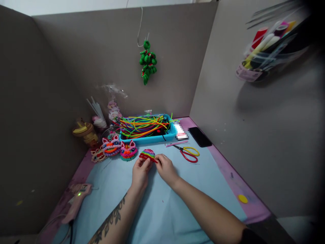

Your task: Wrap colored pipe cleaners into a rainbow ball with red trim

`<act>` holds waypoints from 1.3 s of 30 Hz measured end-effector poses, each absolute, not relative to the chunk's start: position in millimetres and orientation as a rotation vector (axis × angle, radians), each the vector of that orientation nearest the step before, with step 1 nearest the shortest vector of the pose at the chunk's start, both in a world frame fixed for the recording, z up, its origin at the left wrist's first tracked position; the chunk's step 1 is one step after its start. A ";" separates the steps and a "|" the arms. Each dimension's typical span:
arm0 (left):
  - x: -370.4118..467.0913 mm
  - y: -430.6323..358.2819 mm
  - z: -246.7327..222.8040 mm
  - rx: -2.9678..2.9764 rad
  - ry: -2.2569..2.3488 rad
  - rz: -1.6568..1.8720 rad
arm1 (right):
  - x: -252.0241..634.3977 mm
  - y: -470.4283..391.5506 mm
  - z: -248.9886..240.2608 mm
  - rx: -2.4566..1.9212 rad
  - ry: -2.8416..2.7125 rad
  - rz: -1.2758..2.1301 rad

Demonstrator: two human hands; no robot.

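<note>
A small striped rainbow piece (148, 153) with a red lower edge is held up over the light blue cloth (162, 217). My left hand (141, 170) pinches its lower left part between thumb and fingers. At its right end, my right hand (165, 166) is closed on the red strip that sticks out from the piece. Behind the hands is a blue tray (142, 139) heaped with colourful fuzzy stems (144, 126). Scissors (188, 153) with one yellow and one red handle lie right of my right hand.
Several fuzzy animal heads (128, 150) sit left of the hands. A pink glue gun (77, 202) with a green light lies at the left, its cable trailing. A black phone (200, 137) rests at the right. Grey panels enclose the table; a green ornament (147, 62) hangs behind.
</note>
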State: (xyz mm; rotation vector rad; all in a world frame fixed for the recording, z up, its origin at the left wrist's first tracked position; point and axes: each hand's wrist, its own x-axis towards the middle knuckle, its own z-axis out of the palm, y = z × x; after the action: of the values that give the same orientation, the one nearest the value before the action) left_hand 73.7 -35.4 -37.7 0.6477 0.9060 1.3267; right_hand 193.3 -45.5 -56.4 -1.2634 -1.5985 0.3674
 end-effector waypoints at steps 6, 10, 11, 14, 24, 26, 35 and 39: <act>69.8 -33.0 -38.1 0.626 0.921 1.319 | 194.5 -46.3 -54.6 -1.268 -1.531 0.449; 68.7 -31.3 -39.8 0.555 0.918 1.281 | 195.5 -46.9 -51.2 -1.282 -1.484 0.473; 68.9 -31.2 -40.1 0.549 0.913 1.271 | 195.7 -47.1 -50.2 -1.283 -1.496 0.469; 69.7 -32.0 -40.2 0.575 0.885 1.252 | 196.5 -47.4 -48.0 -1.286 -1.561 0.464; 74.2 -36.7 -36.4 0.614 0.863 1.114 | 198.4 -47.2 -49.8 -1.303 -1.659 0.390; 74.4 -37.2 -36.2 0.620 0.859 1.099 | 198.6 -47.5 -49.3 -1.304 -1.676 0.369; 71.0 -37.4 -37.5 0.621 0.867 1.115 | 198.9 -51.1 -47.0 -1.231 -1.720 0.313; 70.6 -35.6 -38.0 0.603 0.893 1.156 | 197.5 -52.8 -46.6 -1.228 -1.734 0.336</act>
State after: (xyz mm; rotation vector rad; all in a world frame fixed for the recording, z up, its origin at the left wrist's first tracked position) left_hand 70.6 -35.6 -38.0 0.6033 0.8933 1.1559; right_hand 197.5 -52.8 -46.6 -1.2277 -1.7339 0.3363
